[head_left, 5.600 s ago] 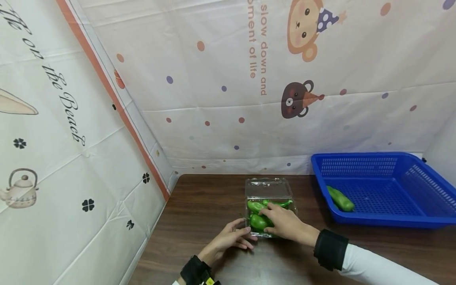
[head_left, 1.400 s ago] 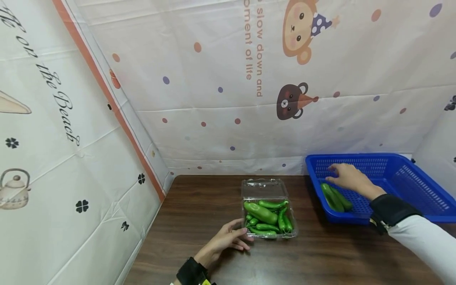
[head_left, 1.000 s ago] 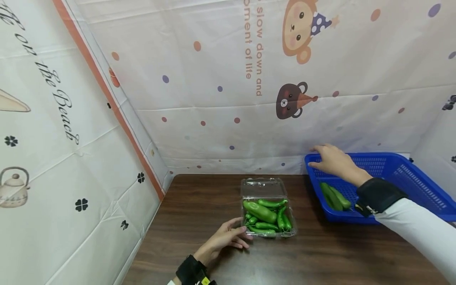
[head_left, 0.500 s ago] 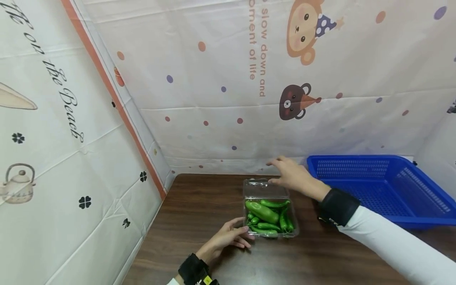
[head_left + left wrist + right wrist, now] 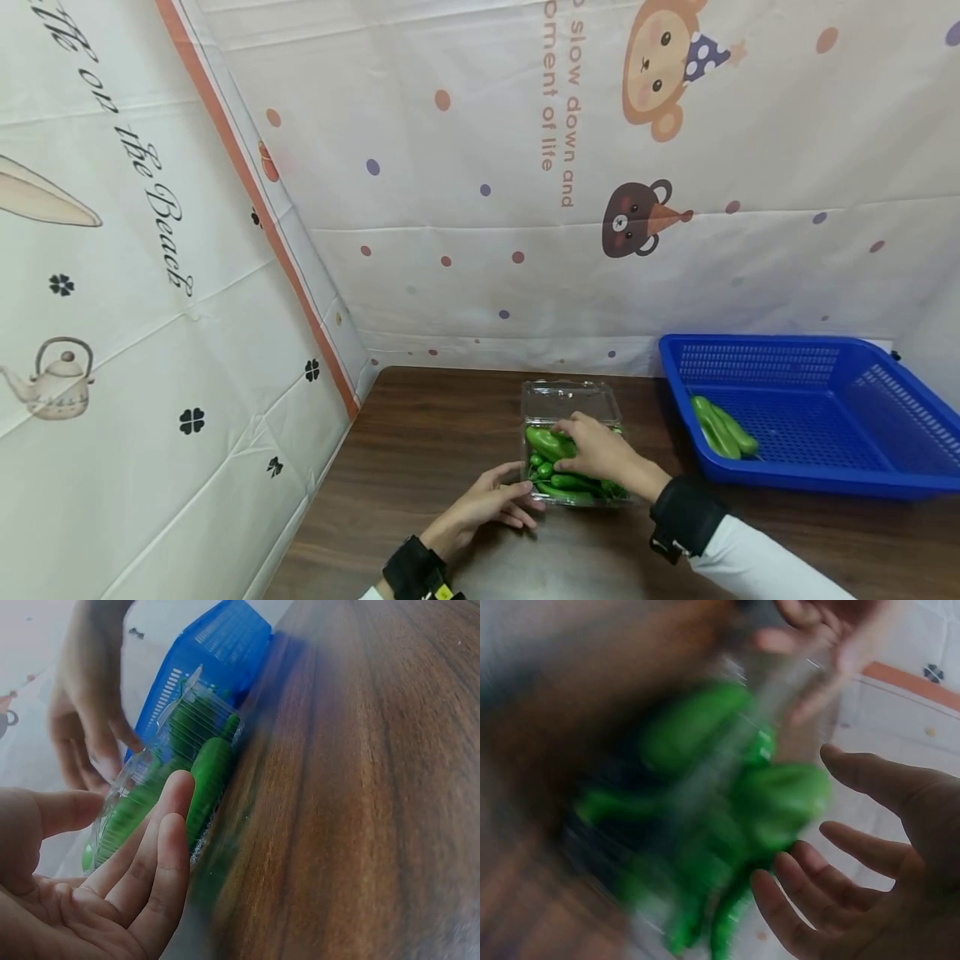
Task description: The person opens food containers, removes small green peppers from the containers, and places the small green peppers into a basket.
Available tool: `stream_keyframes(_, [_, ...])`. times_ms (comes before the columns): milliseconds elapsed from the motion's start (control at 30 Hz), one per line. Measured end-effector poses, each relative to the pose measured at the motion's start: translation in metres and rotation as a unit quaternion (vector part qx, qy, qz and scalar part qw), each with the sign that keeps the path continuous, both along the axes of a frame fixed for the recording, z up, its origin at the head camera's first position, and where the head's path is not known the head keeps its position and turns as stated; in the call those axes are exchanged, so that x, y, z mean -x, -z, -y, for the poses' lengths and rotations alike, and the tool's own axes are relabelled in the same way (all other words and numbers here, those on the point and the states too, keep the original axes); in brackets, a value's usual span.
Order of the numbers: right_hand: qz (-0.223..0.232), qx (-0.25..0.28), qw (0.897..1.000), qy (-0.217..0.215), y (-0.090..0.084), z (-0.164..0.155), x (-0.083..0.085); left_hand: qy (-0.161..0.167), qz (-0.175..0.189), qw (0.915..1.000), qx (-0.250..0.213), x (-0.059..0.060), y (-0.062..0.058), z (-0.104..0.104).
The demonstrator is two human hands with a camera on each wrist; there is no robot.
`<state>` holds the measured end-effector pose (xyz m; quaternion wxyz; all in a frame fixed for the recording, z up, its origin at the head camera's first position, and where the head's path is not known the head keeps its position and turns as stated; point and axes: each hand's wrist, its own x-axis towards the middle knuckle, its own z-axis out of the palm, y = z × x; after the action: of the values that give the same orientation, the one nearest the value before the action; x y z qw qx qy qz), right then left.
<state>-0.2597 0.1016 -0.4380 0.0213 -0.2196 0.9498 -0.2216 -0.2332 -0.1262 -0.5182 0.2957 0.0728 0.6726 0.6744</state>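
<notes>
While the left hand point(image 5: 483, 504) (fingers loose) touches a clear box point(image 5: 551, 406), the right hand point(image 5: 602, 454) hangs wide over green peppers point(image 5: 547, 442).

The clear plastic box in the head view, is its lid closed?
No, the lid is folded back on the box's far side, leaving the green peppers inside uncovered.

soft light leaves a sheen on the table point(image 5: 450, 425), and blur smears the peppers point(image 5: 772, 802) in the right wrist view.

Under the right hand point(image 5: 600, 454), bright green peppers point(image 5: 549, 443) in a clear box point(image 5: 567, 405); to the hand's right, a blue basket point(image 5: 825, 486); beneath, a brown wood-grained table point(image 5: 420, 425); beyond, a white sheet point(image 5: 435, 300) dotted orange and purple.
</notes>
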Motion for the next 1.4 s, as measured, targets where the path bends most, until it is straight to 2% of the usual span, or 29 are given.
stream_keyframes(233, [-0.072, -0.053, 0.995, 0.043, 0.026, 0.011, -0.008, -0.003, 0.002, 1.0, 0.0, 0.001, 0.001, -0.002])
stream_keyframes(467, [-0.134, -0.078, 0.986, 0.06, 0.036, 0.02, -0.009, -0.004, 0.003, 1.0, 0.0, 0.002, -0.001, -0.003])
stream_keyframes(733, [-0.138, -0.098, 0.982, 0.08, 0.043, 0.026, -0.007, -0.008, 0.003, 1.0, -0.003, 0.0, -0.002, -0.004])
stream_keyframes(1133, [-0.161, -0.069, 0.982, 0.077, 0.039, 0.02, -0.007, -0.01, -0.002, 0.9999, 0.001, -0.002, 0.0, -0.004])
stream_keyframes(1400, [-0.142, -0.015, 0.987, 0.07, 0.015, 0.015, -0.009, -0.007, 0.002, 1.0, 0.002, -0.002, -0.001, -0.002])
